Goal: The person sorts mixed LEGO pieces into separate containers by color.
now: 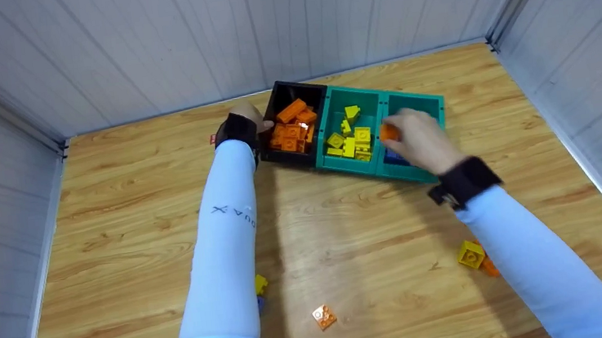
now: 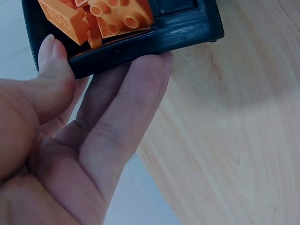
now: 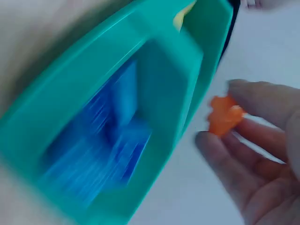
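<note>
My left hand [image 1: 248, 114] holds the left side wall of the black bin [image 2: 183, 33], thumb over the rim and fingers against the outside. Several orange toy bricks [image 1: 291, 136] lie heaped in that bin. Between thumb and fingertips, my right hand [image 1: 423, 135] pinches a single orange toy brick [image 3: 225, 117], above the right green bin [image 1: 432, 102]. Blue bricks [image 3: 105, 140] lie in that green bin, blurred in the right wrist view. Yellow bricks [image 1: 352, 143] fill part of the middle green bin [image 1: 341, 96].
On the wooden table, a flat orange brick [image 1: 324, 317] lies near the front. A yellow brick [image 1: 470, 254] and orange pieces sit beside my right sleeve. Another yellow brick [image 1: 260, 284] and a blue one are partly hidden by my left sleeve. Pale panel walls [image 1: 284, 23] enclose the table.
</note>
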{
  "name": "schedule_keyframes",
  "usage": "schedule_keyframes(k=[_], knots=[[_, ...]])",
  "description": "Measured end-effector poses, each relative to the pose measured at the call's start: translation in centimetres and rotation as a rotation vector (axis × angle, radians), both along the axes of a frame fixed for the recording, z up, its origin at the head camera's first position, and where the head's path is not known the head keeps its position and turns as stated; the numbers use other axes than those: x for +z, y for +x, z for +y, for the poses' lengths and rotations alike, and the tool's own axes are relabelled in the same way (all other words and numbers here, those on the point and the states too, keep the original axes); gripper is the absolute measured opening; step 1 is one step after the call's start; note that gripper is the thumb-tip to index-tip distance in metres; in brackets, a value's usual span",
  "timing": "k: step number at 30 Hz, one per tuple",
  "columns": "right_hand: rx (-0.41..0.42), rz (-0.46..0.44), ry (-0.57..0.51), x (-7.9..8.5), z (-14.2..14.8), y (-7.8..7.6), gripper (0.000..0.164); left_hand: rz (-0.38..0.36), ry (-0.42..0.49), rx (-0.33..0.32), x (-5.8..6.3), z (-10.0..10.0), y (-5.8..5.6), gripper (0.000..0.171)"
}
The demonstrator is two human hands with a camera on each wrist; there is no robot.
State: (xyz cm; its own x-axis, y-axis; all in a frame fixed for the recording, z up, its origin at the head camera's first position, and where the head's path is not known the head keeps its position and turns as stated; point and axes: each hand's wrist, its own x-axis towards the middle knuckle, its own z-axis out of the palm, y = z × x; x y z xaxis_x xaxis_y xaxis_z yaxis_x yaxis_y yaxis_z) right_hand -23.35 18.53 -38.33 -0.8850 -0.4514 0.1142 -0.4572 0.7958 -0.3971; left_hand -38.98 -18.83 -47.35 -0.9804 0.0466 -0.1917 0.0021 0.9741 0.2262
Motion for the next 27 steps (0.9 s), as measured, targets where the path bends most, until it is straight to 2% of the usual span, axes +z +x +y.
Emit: schedule_keyframes(k=[1, 2, 3, 6, 7, 8, 9, 10, 11, 13, 18, 19, 22, 24, 25, 27], knots=[[0.036, 0.010, 0.008, 0.1, -1.5, -0.7, 0.041, -0.004, 0.009, 0.002, -1.1, -0.3, -0.6, 0.059], [0.068, 0.011, 0.019, 0.2, -3.0, -1.3, 0.043, -0.010, 0.031, 0.007, -1.1, -0.2, -0.4, 0.058], [0.097, 0.012, 0.034, 0.2, -4.4, -1.8, 0.044, 0.004, 0.040, 0.019, -2.4, -0.4, -1.0, 0.059], [0.155, 0.028, 0.100, 0.1, -7.6, -3.0, 0.046, -0.089, 0.140, 0.081, -0.8, 1.5, 0.4, 0.047], [0.171, 0.036, 0.121, 0.0, -8.4, -3.3, 0.046, -0.124, 0.148, 0.095, -0.3, 2.2, 0.8, 0.046], [0.181, 0.043, 0.142, -0.2, -9.1, -3.6, 0.046, -0.120, 0.137, 0.093, -0.1, 2.7, 1.1, 0.047], [0.189, 0.050, 0.165, -0.3, -9.7, -3.8, 0.046, -0.098, 0.114, 0.084, -0.5, 3.2, 0.9, 0.046], [0.196, 0.057, 0.186, -0.5, -10.2, -4.0, 0.046, -0.110, 0.092, 0.072, -0.4, 3.6, 1.0, 0.048], [0.202, 0.057, 0.205, -0.7, -10.5, -4.2, 0.046, -0.098, 0.057, 0.056, -0.9, 3.9, 0.7, 0.049], [0.205, 0.062, 0.231, -1.1, -10.7, -4.5, 0.046, -0.049, 0.019, 0.027, -2.3, 4.1, -0.3, 0.049], [0.178, 0.054, 0.216, -0.8, -8.9, -4.2, 0.049, 0.013, 0.016, -0.064, -5.4, 3.6, -3.6, 0.053], [0.167, 0.046, 0.204, -0.5, -8.2, -4.0, 0.048, -0.016, 0.008, -0.077, -5.8, 3.5, -4.3, 0.055], [0.134, 0.009, 0.157, 0.8, -5.8, -3.0, 0.044, 0.020, -0.059, -0.128, -8.0, 2.8, -6.5, 0.063], [0.101, -0.022, 0.122, 1.9, -3.8, -1.9, 0.043, 0.013, -0.104, -0.132, -9.2, 2.5, -7.5, 0.069], [0.083, -0.039, 0.104, 2.4, -2.6, -1.3, 0.043, -0.006, -0.116, -0.127, -9.2, 2.5, -7.6, 0.070], [0.040, -0.071, 0.075, 3.3, -0.2, 0.1, 0.042, 0.008, -0.110, -0.110, -8.9, 2.7, -7.3, 0.070]])
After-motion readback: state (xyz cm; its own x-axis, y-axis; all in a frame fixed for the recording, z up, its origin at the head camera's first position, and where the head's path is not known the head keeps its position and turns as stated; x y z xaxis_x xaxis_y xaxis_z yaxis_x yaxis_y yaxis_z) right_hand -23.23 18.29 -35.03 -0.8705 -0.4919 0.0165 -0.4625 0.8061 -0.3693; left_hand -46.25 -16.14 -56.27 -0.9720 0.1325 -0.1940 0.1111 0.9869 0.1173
